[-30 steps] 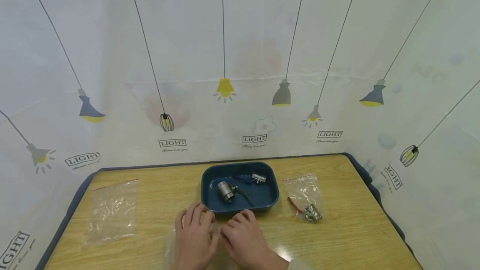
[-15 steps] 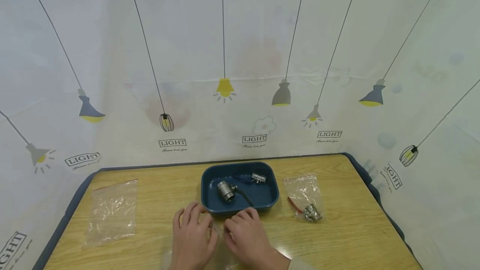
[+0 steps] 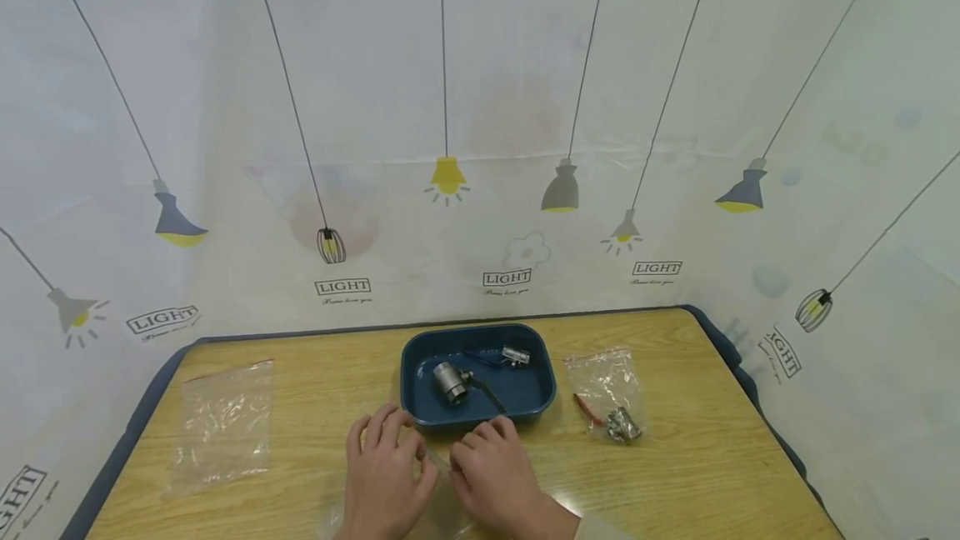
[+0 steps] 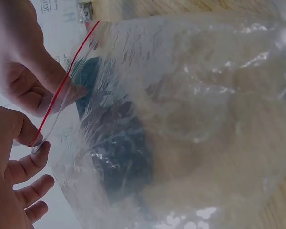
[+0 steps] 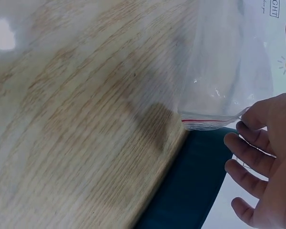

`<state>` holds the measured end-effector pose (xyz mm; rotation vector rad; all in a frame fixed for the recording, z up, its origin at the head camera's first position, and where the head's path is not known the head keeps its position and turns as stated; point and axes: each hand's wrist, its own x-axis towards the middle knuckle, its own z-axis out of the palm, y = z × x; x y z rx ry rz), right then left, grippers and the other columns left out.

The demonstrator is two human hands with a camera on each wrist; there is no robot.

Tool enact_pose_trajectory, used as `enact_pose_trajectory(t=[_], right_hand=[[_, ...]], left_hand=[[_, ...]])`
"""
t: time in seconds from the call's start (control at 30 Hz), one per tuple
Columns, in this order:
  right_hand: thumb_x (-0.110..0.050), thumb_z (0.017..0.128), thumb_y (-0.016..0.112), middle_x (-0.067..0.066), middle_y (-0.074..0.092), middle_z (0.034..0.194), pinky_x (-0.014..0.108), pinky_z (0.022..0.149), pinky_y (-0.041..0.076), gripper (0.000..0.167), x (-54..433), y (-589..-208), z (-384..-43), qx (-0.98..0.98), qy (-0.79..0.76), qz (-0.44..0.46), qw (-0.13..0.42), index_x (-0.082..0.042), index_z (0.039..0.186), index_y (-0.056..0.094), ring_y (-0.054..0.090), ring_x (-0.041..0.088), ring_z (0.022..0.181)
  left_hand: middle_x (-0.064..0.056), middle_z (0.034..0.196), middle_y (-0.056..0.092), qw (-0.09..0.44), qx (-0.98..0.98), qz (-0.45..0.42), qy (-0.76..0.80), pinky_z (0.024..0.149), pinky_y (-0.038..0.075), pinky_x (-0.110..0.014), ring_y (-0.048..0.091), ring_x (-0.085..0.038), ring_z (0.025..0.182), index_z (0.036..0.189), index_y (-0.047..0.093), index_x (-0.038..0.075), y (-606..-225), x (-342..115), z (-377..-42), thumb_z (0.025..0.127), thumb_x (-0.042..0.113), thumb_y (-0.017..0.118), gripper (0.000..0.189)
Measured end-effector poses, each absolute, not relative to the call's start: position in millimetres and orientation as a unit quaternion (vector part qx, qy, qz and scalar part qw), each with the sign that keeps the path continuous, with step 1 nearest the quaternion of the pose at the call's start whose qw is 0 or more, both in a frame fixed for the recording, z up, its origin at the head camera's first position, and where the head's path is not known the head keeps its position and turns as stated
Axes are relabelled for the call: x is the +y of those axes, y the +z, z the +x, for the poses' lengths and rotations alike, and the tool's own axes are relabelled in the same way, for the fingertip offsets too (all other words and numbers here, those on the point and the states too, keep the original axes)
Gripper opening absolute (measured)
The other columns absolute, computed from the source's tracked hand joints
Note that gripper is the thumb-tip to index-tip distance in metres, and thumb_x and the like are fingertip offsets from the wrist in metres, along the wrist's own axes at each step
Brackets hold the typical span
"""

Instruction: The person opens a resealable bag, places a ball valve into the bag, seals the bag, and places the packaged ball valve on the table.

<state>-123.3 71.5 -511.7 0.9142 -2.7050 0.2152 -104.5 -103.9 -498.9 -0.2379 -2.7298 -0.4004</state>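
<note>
Pinching the red-striped mouth of a clear bag [image 4: 190, 109] in their fingers [image 4: 28, 164], the left hand [image 3: 386, 469] and right hand [image 3: 495, 469] are at the lower centre of the head view, near a blue tray [image 3: 491, 340] on the bench [image 3: 322, 373]. Inside the tray lie a large metal valve [image 3: 450, 382] and a smaller fitting [image 3: 515, 356]; at lower right is a bagged fitting [image 3: 621, 425].

Glossy, crinkly plastic bag [image 4: 195, 119], smooth plastic-looking tray [image 3: 431, 348], satiny metal fitting [image 3: 450, 382], glossy wood-grain tabletop [image 3: 690, 398].
</note>
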Motion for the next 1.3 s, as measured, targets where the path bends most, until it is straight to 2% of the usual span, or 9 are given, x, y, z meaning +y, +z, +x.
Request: enact_pose_trajectory(t=[0.13,0.3,0.6,0.8,1.3], right_hand=[[-0.030,0.084,0.068,-0.012,0.065,0.080,0.038,0.089,0.042,0.010,73.0,-510.4,-123.4,-0.935,0.076,0.322,0.130,-0.027,0.077,0.062,0.056,0.010,0.081],[-0.030,0.082,0.070,-0.012,0.064,0.077,0.038,0.087,0.042,0.012,76.8,-513.5,-122.9,-0.928,0.083,0.329,0.154,-0.026,0.075,0.061,0.055,0.010,0.078],[-0.029,0.084,0.069,-0.015,0.058,0.073,0.037,0.085,0.041,0.016,81.4,-520.9,-124.1,-0.930,0.082,0.333,0.135,-0.029,0.074,0.056,0.051,0.008,0.074],[-0.030,0.082,0.069,-0.014,0.058,0.073,0.037,0.085,0.040,0.016,82.3,-524.4,-123.3,-0.928,0.076,0.333,0.146,-0.028,0.074,0.055,0.052,0.009,0.074],[-0.028,0.081,0.070,-0.012,0.059,0.076,0.039,0.087,0.041,0.018,84.9,-526.1,-121.3,-0.927,0.080,0.333,0.151,-0.027,0.074,0.053,0.053,0.011,0.078]], left_hand=[[0.001,0.103,0.060,0.196,-0.966,-0.090,-0.144,0.103,0.033,-0.055,0.050,-0.027,0.121,0.060,0.050,0.025,-498.8,-105.4,-105.8,0.075,0.025,0.066,0.023],[0.001,0.104,0.059,0.213,-0.962,-0.096,-0.140,0.102,0.033,-0.054,0.049,-0.027,0.121,0.062,0.053,0.023,-496.5,-109.2,-108.2,0.073,0.024,0.066,0.017],[-0.001,0.107,0.061,0.195,-0.965,-0.092,-0.150,0.104,0.030,-0.054,0.045,-0.027,0.126,0.061,0.052,0.024,-489.2,-112.7,-112.8,0.076,0.024,0.066,0.020],[-0.001,0.110,0.060,0.180,-0.969,-0.081,-0.150,0.106,0.028,-0.055,0.044,-0.028,0.128,0.062,0.054,0.024,-484.3,-113.9,-115.3,0.076,0.025,0.066,0.018],[-0.001,0.111,0.059,0.179,-0.971,-0.079,-0.135,0.107,0.026,-0.054,0.043,-0.028,0.129,0.062,0.055,0.024,-481.0,-118.9,-118.1,0.076,0.025,0.065,0.017]])
